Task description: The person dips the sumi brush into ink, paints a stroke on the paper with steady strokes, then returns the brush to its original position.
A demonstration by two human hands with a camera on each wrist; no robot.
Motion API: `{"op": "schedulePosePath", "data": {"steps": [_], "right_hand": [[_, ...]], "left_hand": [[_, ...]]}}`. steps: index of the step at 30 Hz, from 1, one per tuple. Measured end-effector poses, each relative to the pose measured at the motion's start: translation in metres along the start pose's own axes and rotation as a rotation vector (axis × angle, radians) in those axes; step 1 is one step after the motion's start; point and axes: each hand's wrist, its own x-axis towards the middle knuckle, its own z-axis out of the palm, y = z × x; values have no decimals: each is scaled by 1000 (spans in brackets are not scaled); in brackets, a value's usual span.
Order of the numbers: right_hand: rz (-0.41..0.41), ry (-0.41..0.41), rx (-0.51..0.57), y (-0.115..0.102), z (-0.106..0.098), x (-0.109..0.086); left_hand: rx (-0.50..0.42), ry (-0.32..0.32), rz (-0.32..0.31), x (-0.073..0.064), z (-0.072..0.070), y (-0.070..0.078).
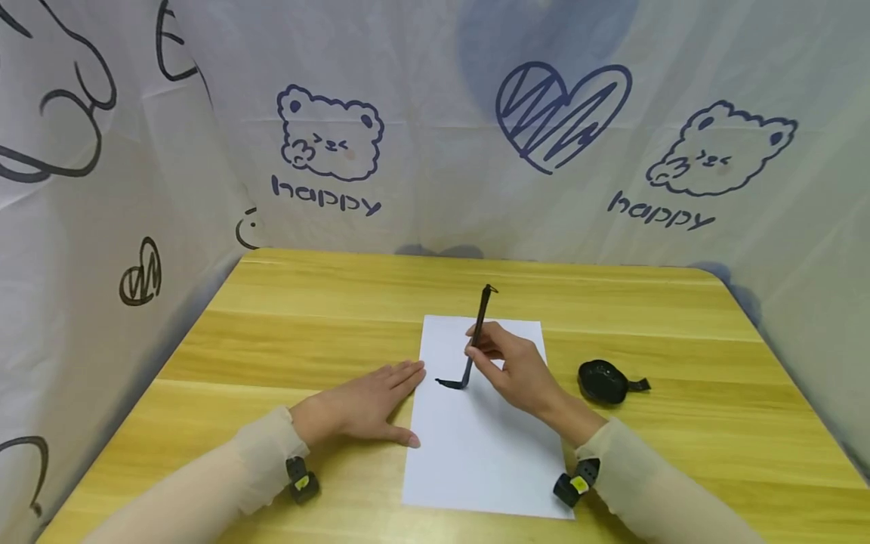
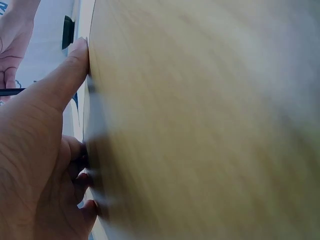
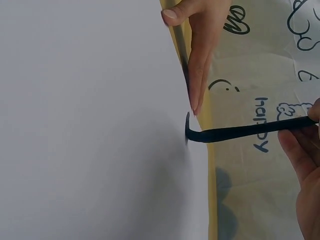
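Observation:
My right hand (image 1: 522, 372) pinches a dark calligraphy brush (image 1: 481, 313) by its handle, which stands nearly upright with a small loop at the top. The bristles (image 3: 195, 135) press on a white sheet of paper (image 1: 485, 468) and bend over sideways. A short black ink stroke (image 1: 447, 384) runs left from the brush tip. Flat by the paper's left edge lies my left hand (image 1: 363, 400), fingers straight and thumb spread, with the fingertips (image 1: 416, 369) right at the edge. In the left wrist view its thumb (image 2: 75, 55) rests along the tabletop.
A small black pan-shaped dish (image 1: 603, 381) with a short handle sits on the wooden table (image 1: 285, 317), right of the paper. White cloth (image 1: 435, 166) with drawn bears and hearts hangs behind the table and at its sides. Each wrist wears a small black camera (image 1: 302, 480).

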Motion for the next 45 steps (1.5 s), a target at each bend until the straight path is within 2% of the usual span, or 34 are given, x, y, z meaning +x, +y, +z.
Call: {"op": "schedulePosePath", "data": {"steps": [7, 14, 31, 45], "right_hand": [[15, -4, 15, -1, -3, -4], [14, 3, 25, 2, -6, -4], [35, -15, -28, 2, -10, 5], [50, -16, -88, -1, -13, 2]], "left_hand": [[9, -7, -3, 1, 2, -2], [10, 9, 22, 3, -1, -3], [10, 11, 16, 4, -4, -6], [9, -10, 11, 1, -2, -2]]}}
